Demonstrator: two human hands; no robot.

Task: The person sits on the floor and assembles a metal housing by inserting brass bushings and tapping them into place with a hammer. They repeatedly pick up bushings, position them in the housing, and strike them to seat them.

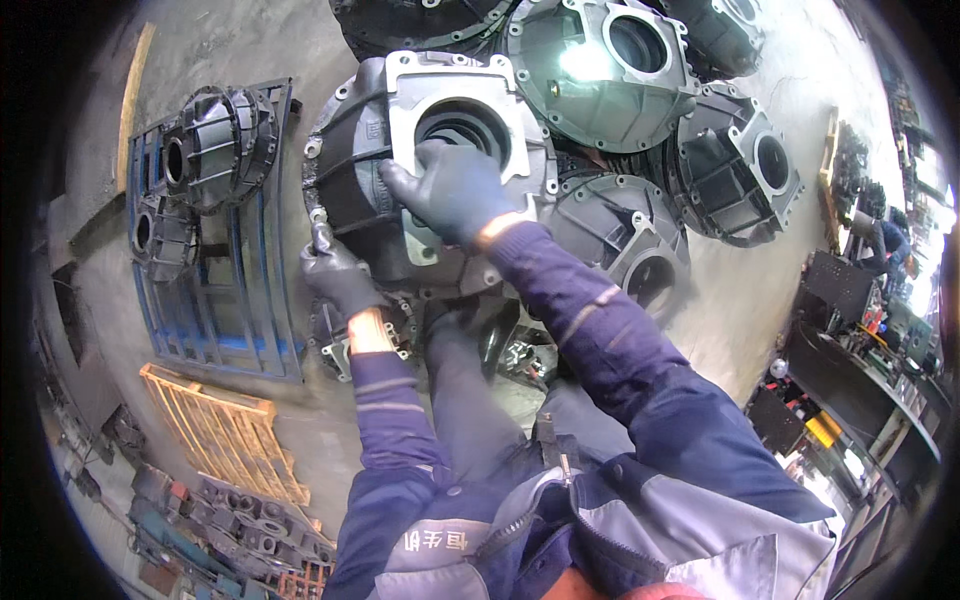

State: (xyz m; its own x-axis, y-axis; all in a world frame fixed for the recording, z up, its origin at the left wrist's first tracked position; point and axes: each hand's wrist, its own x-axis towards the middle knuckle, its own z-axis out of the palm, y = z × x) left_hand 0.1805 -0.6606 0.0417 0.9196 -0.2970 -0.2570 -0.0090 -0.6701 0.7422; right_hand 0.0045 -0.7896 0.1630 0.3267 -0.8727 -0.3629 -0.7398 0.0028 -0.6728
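A large cast metal housing (350, 175) with a flanged rim and a round bore sits in front of me, its machined square face upward. My right hand (455, 195), in a dark grey glove, reaches over that face; its fingers hook into the bore and the thumb lies along the near left side. The fingertips are hidden inside. My left hand (338, 275), also gloved, is closed on the housing's rim at the lower left. Close beside it, under the forearm, is part of a smaller casting (340, 355).
Similar housings crowd the right, including a light-grey one (560, 90) and a darker one (735, 165). On the left, a blue metal rack (225, 325) carries two castings (215, 150). A wooden pallet (225, 430) lies nearer. A cluttered workbench (850, 370) stands far right.
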